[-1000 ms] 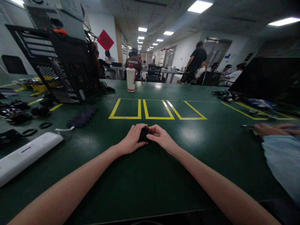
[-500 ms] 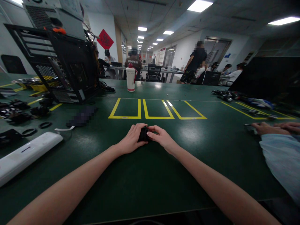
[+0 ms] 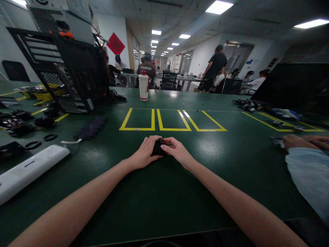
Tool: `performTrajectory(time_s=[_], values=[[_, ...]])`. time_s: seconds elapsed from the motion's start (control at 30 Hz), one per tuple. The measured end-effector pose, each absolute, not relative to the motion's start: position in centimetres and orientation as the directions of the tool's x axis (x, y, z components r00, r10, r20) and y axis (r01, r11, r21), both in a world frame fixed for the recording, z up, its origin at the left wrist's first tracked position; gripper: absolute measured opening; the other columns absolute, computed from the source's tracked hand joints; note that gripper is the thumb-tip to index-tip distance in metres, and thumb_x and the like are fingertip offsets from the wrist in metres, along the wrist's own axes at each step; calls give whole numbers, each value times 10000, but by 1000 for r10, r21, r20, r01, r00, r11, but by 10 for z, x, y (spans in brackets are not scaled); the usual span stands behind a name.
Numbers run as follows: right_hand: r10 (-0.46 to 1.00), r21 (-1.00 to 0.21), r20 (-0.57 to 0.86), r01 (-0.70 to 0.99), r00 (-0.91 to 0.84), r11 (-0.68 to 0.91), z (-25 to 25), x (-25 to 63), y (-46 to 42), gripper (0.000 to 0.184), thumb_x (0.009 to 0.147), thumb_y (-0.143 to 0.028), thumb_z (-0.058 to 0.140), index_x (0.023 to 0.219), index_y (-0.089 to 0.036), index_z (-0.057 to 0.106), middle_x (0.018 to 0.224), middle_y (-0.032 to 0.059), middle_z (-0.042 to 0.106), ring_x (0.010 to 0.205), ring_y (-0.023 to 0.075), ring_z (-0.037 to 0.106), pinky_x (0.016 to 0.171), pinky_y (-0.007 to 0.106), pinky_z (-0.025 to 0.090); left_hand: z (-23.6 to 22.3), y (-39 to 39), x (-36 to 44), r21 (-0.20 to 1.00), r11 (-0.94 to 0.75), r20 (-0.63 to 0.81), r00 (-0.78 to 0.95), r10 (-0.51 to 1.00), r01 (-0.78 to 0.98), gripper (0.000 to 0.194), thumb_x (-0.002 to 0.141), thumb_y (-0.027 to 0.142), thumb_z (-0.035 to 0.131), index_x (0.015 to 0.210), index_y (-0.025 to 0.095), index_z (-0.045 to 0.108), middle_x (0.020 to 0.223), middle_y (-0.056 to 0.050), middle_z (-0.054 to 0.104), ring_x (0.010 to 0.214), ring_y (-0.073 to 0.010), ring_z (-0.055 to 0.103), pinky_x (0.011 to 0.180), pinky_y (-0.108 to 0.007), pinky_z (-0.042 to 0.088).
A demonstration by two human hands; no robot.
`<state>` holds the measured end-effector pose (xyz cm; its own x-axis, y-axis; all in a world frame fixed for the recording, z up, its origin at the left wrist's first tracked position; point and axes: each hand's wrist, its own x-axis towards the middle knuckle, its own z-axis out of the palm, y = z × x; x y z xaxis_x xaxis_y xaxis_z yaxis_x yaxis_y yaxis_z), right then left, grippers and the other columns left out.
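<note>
A small black object (image 3: pixel 156 148) rests on the green table (image 3: pixel 164 192), held between both of my hands. My left hand (image 3: pixel 144 153) curls round its left side with the fingers closed over its top. My right hand (image 3: pixel 176 151) pinches its right side with thumb and fingers. Most of the object is hidden by my fingers. Three yellow taped boxes (image 3: pixel 172 120) lie just beyond my hands.
An open black computer case (image 3: pixel 66 68) stands at the back left, small black parts (image 3: pixel 23 125) beside it. A white bar (image 3: pixel 28 169) lies at the left. A white cup (image 3: pixel 143 87) stands far centre. Another person's hands (image 3: pixel 298 141) and light sleeve are at the right.
My hands stay on the black object with almost no movement. The other person's hands at the right have shifted slightly to the right.
</note>
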<state>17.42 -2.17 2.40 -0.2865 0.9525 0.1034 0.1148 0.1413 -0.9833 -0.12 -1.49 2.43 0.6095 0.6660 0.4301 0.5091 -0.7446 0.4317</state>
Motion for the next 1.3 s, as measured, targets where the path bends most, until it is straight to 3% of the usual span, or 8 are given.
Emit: performTrajectory(time_s=[0.2,0.4,0.6,0.77,0.97,1.13,1.3], values=[[929,-987,97,89,-356,137,28,177,-26,354,631,-238,652,940,-215,481,965,15,529,878,151,555,820,365,444,23,-14,-1,433,-744,431,609,666,508,560,737,248,555,1208,228,252,1160,-85,390,1017,-241,408,858,-422,358],[945,-984,132,73,-299,161,31,172,-26,191,707,-305,571,850,-195,505,907,10,542,843,129,547,825,345,430,23,-13,-1,436,-744,434,607,666,505,579,726,265,576,1207,219,258,1162,-83,387,1007,-232,407,859,-400,364],[950,-986,76,118,-302,117,28,174,-23,279,698,-321,583,935,-190,517,959,36,543,891,153,537,830,371,424,24,-15,-2,443,-739,430,603,671,507,577,726,266,576,1207,214,261,1161,-84,388,1010,-226,402,870,-394,360],[927,-990,93,68,-363,126,31,176,-28,350,630,-212,653,932,-217,476,980,16,518,920,153,546,835,352,435,24,-15,-2,446,-736,425,603,675,509,564,735,256,563,1208,216,260,1162,-81,384,1002,-220,404,867,-390,363],[949,-984,127,83,-288,157,31,171,-24,178,708,-287,572,831,-184,495,889,8,530,841,129,548,817,347,438,22,-14,-2,448,-733,426,599,678,511,584,723,266,581,1208,215,260,1162,-78,382,1023,-231,394,879,-395,357],[948,-986,80,116,-308,121,30,173,-22,247,721,-309,555,933,-190,509,946,31,533,878,149,544,791,348,453,23,-14,-1,446,-739,438,597,672,505,579,718,259,585,1200,218,267,1153,-75,389,1021,-232,399,884,-393,354],[929,-976,141,107,-341,188,29,175,-27,300,664,-240,624,932,-210,492,983,15,523,919,154,549,839,353,436,25,-15,-2,449,-732,420,602,680,513,555,733,268,566,1201,217,272,1156,-75,385,1019,-227,398,887,-386,352]])
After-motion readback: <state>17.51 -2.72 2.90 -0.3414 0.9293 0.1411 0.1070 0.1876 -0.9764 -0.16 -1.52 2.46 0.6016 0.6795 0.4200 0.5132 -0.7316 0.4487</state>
